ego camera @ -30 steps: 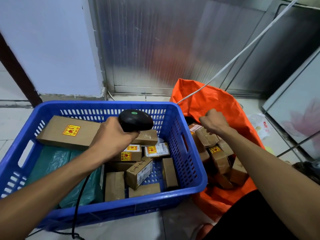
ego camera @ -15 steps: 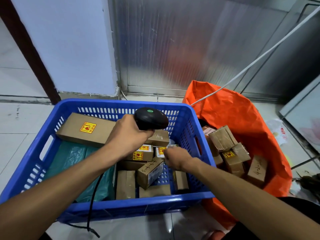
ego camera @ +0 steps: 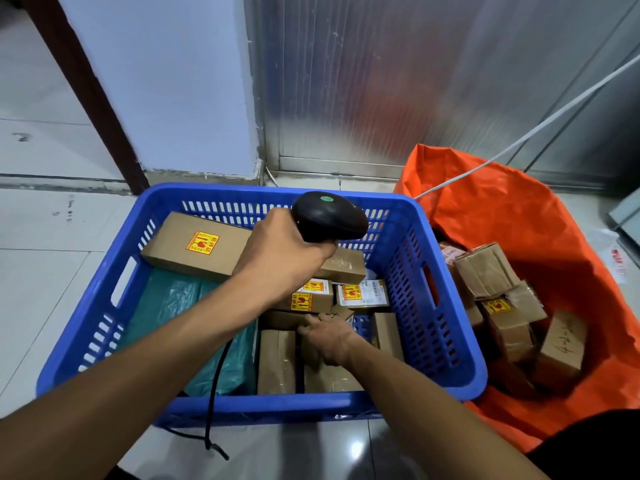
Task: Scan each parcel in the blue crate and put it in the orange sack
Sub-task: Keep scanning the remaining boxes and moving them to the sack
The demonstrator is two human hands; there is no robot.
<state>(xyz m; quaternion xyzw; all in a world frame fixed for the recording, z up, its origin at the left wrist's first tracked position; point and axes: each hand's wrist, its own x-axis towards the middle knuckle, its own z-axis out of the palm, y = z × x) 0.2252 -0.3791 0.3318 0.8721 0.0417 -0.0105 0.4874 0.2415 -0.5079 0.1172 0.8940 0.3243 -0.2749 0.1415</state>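
Floor (ego camera: 52, 278): pale tiles; carried both the crate and the sack
Orange sack (ego camera: 519, 216): stood open just right of the crate, touching its right wall; a white cable (ego camera: 519, 140) crossed above its rear edge
Blue crate (ego camera: 446, 306): slotted plastic, still well stocked; a teal bag (ego camera: 173, 306) lay along its left side
Long parcel (ego camera: 194, 247): flat brown box with a yellow sticker, propped at the crate's rear left, untouched
Parcels in sack (ego camera: 502, 306): several brown taped boxes, heaped in the sack's mouth; judged to be the finished share
Parcels in crate (ego camera: 363, 294): a fair number of small brown boxes packed in the middle and right, some with yellow stickers or white labels; judged to be the share left
Progress: judged partly done, roughly halfway at most; the exact count could not be told
Scanner (ego camera: 329, 216): black, corded, held above the crate's middle, its head toward the rear wall
Left hand (ego camera: 284, 254): fingers wrapped round the scanner's handle
Right hand (ego camera: 329, 341): low inside the crate, fingers curled over the edge of a small brown parcel (ego camera: 294, 320); whether the grip was complete could not be told
Step in hand: judged to be the picking of the next parcel for scanning
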